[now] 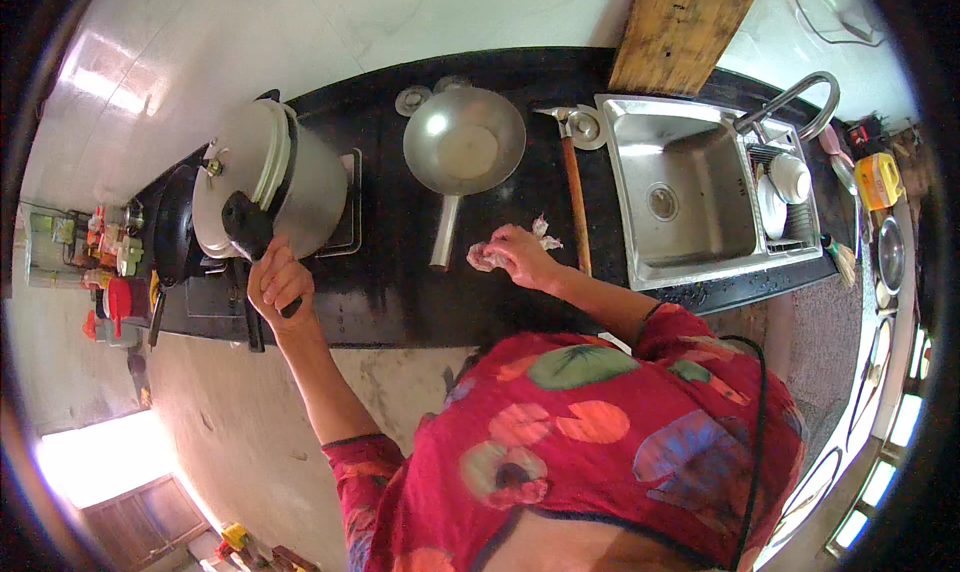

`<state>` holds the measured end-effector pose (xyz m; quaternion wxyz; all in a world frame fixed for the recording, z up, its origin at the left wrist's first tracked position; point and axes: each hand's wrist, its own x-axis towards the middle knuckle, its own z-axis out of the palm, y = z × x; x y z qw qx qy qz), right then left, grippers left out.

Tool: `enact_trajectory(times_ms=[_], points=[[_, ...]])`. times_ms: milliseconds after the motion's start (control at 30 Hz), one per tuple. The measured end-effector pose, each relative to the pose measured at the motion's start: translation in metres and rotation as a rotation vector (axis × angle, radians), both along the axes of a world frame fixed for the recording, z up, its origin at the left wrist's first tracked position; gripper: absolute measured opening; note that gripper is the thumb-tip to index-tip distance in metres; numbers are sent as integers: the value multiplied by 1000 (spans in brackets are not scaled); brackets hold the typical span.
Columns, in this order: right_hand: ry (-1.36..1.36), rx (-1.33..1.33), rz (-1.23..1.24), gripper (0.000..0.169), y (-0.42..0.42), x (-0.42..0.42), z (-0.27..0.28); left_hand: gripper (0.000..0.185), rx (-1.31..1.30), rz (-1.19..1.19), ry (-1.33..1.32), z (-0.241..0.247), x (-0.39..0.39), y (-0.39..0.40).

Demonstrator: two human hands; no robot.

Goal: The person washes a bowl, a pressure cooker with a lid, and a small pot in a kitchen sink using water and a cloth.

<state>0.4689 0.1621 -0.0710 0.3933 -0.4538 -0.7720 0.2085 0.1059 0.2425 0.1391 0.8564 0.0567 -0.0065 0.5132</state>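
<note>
My left hand (281, 283) is closed around the handle of a black utensil with a broad rounded head (247, 223). That head overlaps the lid of a large aluminium pressure cooker (315, 178) in the view; whether they touch I cannot tell. Between the fingers of my right hand (521, 255) is a crumpled whitish cloth (546, 232) with reddish marks, low over the black countertop. Beyond it sits a metal wok (465, 137), its handle (446, 234) towards me and some pale liquid in the bottom. To the right lies a wooden-handled metal spatula (576, 197).
A steel sink (686, 197) with a curved faucet (787, 99) and a rack of white bowls (789, 178) is at right. A wooden cutting board (679, 32) leans on the wall. At left stand a black pan (174, 227) and a red container (118, 298).
</note>
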Motion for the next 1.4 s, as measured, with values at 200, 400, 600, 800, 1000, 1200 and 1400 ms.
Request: enact_trajectory(times_ms=[200, 400, 600, 800, 1000, 1200, 1400], points=[[-33, -48, 34, 26, 2, 1, 6, 5, 9, -7, -89, 13, 14, 5], [-18, -26, 48, 27, 6, 0, 5, 5, -20, -42, -147, 24, 31, 2], [-22, -70, 48, 25, 5, 2, 3, 5, 39, -27, -61, 2, 30, -4], [11, -59, 38, 24, 4, 2, -1, 45, 26, 61, 9, 2, 35, -10], [11, -88, 9, 22, 2, 1, -6, 42, -82, 221, 614, -52, 59, -43], [-65, -49, 47, 28, -1, -9, -2, 36, 105, -182, 1670, -107, 136, -29], [219, -337, 540, 25, -16, -30, -25, 27, 8, -507, 1168, -131, 173, 12]])
